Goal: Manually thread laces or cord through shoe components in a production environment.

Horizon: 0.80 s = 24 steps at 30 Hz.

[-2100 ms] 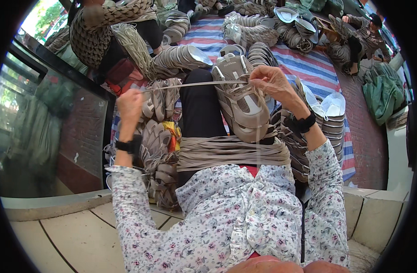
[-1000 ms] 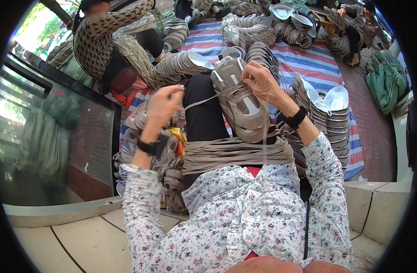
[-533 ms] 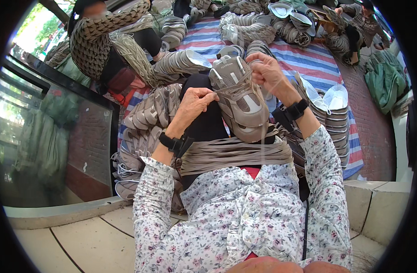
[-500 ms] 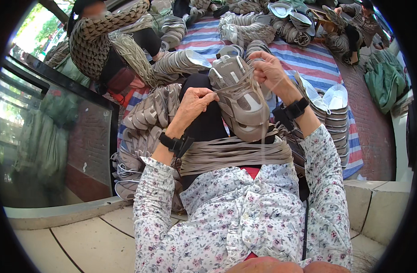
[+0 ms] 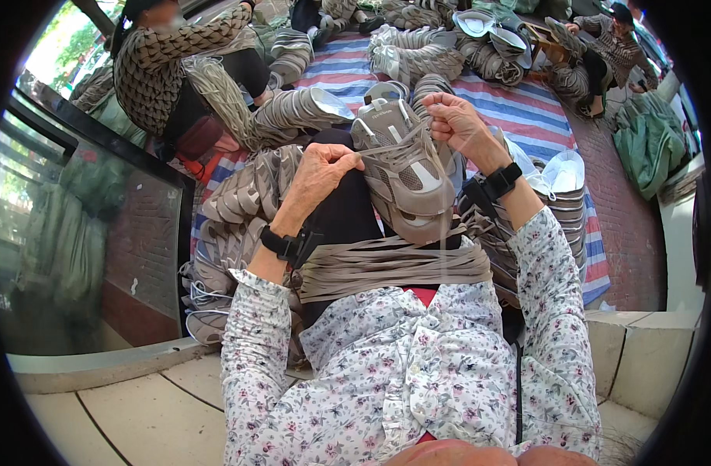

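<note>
A beige-grey shoe upper (image 5: 408, 185) with mesh panels rests on my lap, its tongue pointing away from me and its toe nearest me. My left hand (image 5: 322, 177) is closed in a pinch to the left of it, on a flat shoelace (image 5: 375, 161) that runs to the eyelets. At the upper right of the tongue, my right hand (image 5: 458, 124) is raised with its fingers closed on the shoelace too. A thick bundle of loose beige laces (image 5: 394, 270) lies across my lap, just below the toe.
Nested shoe uppers (image 5: 251, 186) are heaped to my left, and another stack (image 5: 567, 202) stands to my right on a striped sheet (image 5: 542, 116). A glass panel (image 5: 84, 248) borders the left side. Two people (image 5: 165, 70) sit working farther off, among more stacks.
My right hand has closed up more and turned slightly. My left hand keeps its pinch beside the shoe upper. The whole view has shifted a little.
</note>
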Available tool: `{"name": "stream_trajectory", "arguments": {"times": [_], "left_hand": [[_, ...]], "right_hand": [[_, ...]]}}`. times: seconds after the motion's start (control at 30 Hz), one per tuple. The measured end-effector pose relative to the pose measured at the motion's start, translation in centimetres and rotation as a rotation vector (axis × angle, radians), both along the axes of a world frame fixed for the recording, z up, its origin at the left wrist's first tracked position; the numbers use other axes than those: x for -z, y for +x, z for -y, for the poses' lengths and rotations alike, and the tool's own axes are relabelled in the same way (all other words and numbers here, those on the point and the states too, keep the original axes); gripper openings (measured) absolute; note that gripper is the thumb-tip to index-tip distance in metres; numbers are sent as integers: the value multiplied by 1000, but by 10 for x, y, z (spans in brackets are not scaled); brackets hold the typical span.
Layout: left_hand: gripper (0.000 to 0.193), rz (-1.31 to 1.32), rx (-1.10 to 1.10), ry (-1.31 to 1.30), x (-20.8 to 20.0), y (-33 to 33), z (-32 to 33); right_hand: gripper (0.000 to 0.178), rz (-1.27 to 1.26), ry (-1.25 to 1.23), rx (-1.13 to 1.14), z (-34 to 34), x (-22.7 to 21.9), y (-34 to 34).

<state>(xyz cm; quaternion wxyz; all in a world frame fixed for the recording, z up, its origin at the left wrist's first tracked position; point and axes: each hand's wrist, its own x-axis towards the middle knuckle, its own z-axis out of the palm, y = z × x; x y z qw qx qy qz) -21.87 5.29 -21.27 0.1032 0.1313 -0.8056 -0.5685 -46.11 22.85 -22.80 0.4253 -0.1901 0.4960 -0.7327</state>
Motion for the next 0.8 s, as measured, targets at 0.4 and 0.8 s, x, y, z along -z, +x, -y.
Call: {"name": "stream_trajectory", "arguments": {"times": [0.4, 0.8], "left_hand": [[26, 48, -57, 161, 26, 35, 19], [25, -615, -238, 1362, -16, 114, 110]], "right_hand": [[12, 89, -21, -32, -7, 11, -12], [37, 205, -475, -73, -62, -31, -18]]}}
